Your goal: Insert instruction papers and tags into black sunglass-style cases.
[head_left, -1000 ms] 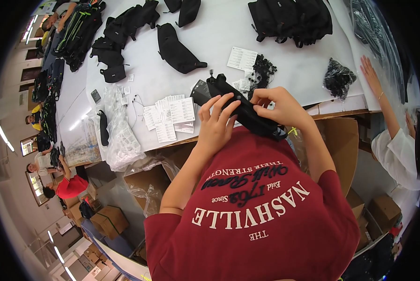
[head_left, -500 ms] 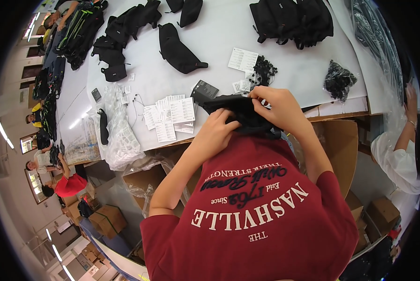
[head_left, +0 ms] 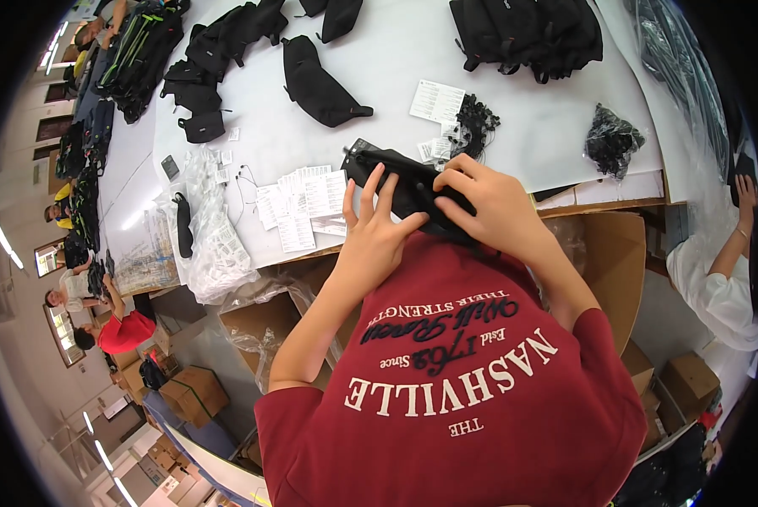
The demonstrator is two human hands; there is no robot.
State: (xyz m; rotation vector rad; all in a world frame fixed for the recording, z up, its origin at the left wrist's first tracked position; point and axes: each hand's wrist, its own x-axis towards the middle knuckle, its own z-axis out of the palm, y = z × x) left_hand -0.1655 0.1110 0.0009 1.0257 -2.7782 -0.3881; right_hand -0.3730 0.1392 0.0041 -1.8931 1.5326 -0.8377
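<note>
Together, both hands pressed on a black pouch [head_left: 400, 190] at the near edge of the white table [head_left: 514, 144], just above the person's red shirt [head_left: 455, 397]. The left hand [head_left: 377, 232] lay flat on the pouch's near side with its fingers [head_left: 370, 188] spread and pointing away from the body; it pressed rather than clasped. The right hand [head_left: 489, 203] curled over the pouch's right end, fingers bent around the black fabric and gripping it. The pouch lay slanted, its far left corner poking out beyond the left fingertips, its right part hidden under the right hand.

Just left of the grip lay a spread of white paper tags [head_left: 298, 207], touching or nearly touching the pouch's left corner. Further left sat a heap of clear plastic bags [head_left: 214, 245]. Just beyond the grip, on the far side, were a small bunch of black cords [head_left: 476, 122] and a white card [head_left: 436, 101]. Well beyond it, another black waist bag [head_left: 320, 84] lay alone on the table, with piles of black bags [head_left: 527, 34] further off. To the right of the grip sat a black bundle in clear wrap [head_left: 611, 139]. Below the table edge, near the right forearm, stood an open cardboard box [head_left: 607, 262]. At the far right a co-worker's hand [head_left: 744, 193] reached up by the table.
</note>
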